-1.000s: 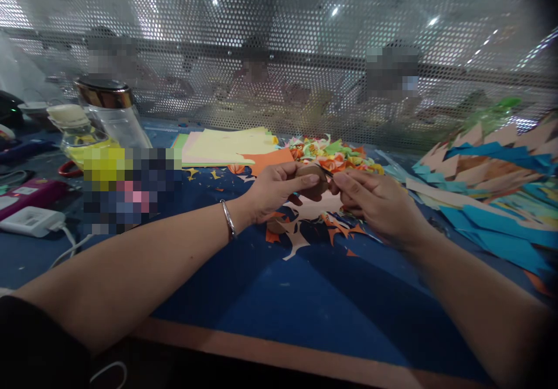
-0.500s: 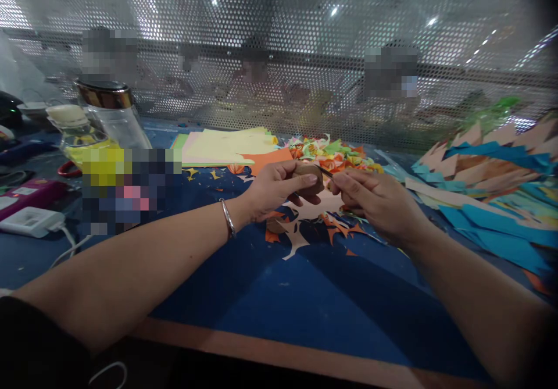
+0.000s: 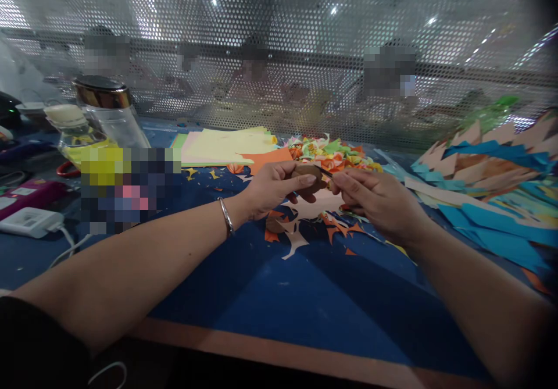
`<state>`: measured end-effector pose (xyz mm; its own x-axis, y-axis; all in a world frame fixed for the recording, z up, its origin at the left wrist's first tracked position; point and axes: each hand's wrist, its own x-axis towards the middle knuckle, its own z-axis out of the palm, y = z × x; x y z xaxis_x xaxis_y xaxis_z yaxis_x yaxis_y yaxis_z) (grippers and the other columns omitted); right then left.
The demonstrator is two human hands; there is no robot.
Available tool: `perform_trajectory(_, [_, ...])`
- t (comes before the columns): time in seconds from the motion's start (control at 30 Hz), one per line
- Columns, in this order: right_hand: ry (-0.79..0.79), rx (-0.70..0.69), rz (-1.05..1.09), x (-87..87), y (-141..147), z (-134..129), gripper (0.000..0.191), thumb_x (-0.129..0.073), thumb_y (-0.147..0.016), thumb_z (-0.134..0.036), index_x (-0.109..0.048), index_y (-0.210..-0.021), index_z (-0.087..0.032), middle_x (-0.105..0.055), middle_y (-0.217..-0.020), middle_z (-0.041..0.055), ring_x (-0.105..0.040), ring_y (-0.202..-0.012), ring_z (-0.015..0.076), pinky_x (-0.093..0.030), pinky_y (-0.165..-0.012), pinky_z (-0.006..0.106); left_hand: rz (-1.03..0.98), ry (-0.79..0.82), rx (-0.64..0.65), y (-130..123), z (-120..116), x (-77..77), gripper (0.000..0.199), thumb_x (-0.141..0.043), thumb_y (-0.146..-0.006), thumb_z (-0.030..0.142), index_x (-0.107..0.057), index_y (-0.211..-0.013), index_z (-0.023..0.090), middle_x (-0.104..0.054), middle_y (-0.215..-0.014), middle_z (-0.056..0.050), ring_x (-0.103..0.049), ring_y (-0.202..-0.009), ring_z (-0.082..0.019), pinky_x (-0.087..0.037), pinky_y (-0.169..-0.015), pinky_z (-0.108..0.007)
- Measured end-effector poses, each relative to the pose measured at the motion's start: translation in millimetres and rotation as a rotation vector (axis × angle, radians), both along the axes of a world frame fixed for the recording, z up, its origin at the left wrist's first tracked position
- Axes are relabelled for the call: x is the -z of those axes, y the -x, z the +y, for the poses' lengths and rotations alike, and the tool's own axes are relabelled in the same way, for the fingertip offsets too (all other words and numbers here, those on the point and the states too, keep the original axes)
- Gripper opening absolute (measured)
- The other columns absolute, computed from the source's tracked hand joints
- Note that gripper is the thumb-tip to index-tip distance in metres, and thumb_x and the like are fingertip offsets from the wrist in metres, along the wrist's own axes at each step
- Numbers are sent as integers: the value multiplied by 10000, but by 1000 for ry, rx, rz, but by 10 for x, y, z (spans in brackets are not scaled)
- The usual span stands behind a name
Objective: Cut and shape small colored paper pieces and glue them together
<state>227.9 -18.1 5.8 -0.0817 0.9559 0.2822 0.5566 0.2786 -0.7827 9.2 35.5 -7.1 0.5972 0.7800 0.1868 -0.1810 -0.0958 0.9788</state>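
My left hand is closed on a brown rounded piece, which looks like paper, with the thumb lying across its front. From the other side, my right hand pinches a thin dark pointed tool. The tool's tip meets the top edge of the brown piece; its kind is too small to make out. Beneath both hands lie a pale cut-out sheet and orange paper scraps. Another brown round piece rests on the scraps.
Coloured paper sheets lie stacked behind my left hand, beside a heap of small folded paper shapes. At left stand a bottle of yellow liquid, a clear jar and a white charger. Blue paper pieces are at right.
Both hands hold nearly the same position. The brown piece has turned slightly in my left hand, while the tool stays at its top edge.
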Motion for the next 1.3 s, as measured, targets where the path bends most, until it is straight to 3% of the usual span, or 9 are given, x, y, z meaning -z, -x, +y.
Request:
perform_trajectory(0.67, [34, -13, 4, 20, -36, 18, 659, -582, -853, -875, -630, -763, -224, -321, -523, -71, -282, -465, 94, -299, -455, 259, 15, 30, 43, 6, 44, 11, 249, -795, -874, 374, -788, -1008, 164, -813, -1018, -84, -691, -732, -99, -396, -654, -248])
perform_trajectory(0.83, [57, -33, 50, 17, -10, 14, 649, -591, -860, -863, -613, -762, -222, -287, -515, -80, -250, -458, 90, -189, -420, 259, 7, 32, 42, 3, 56, 23, 257, -797, -869, 385, -794, -990, 158, -817, -1054, -96, -675, -724, -92, -389, -653, -249])
perform_trajectory(1.1, [58, -60, 49, -15, 9, -2, 647, -587, -872, -853, -614, -762, -216, -314, -517, -75, -256, -461, 86, -191, -426, 265, 11, 13, 60, -2, 40, 9, 189, -791, -875, 334, -773, -917, 151, -776, -839, -39, -695, -724, -97, -369, -628, -238])
perform_trajectory(1.3, [71, -58, 43, -27, 6, 2, 669, -594, -840, -880, -614, -758, -217, -300, -514, -78, -242, -457, 88, -169, -416, 267, 76, -46, 44, 13, 58, 19, 260, -780, -895, 387, -788, -1017, 157, -784, -870, -52, -694, -745, -106, -383, -651, -244])
